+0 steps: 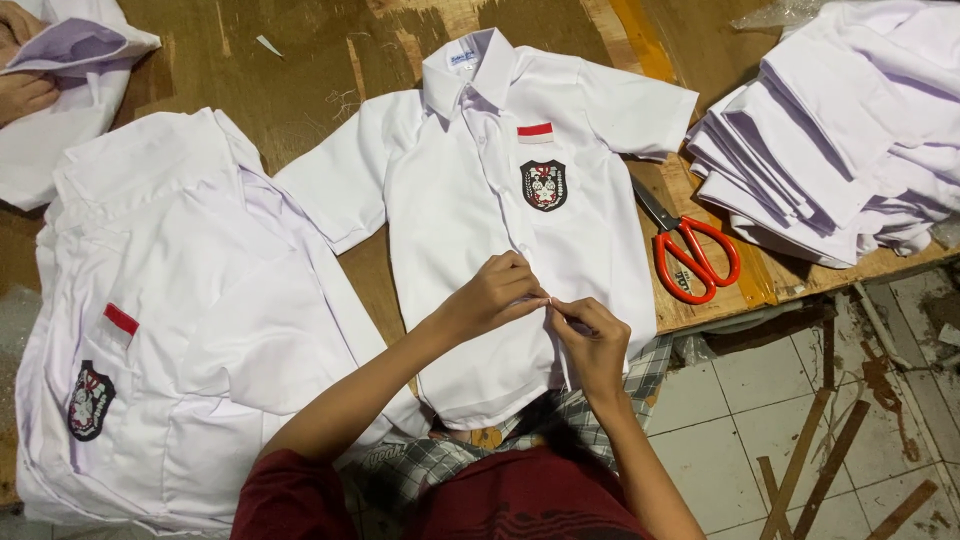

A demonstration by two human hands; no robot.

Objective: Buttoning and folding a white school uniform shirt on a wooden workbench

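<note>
A small white short-sleeved shirt lies face up on the wooden table, with a red-and-white patch and a dark shield badge on its chest. My left hand and my right hand meet at the shirt's front placket below the badge. Both pinch the fabric there with fingertips, apparently at a button. The lower hem hangs near my lap.
A pile of white shirts lies at the left, and a stack of folded white shirts at the right. Red-handled scissors rest by the table edge. Another person's hand holds white cloth at top left. Tiled floor with wooden slats shows at lower right.
</note>
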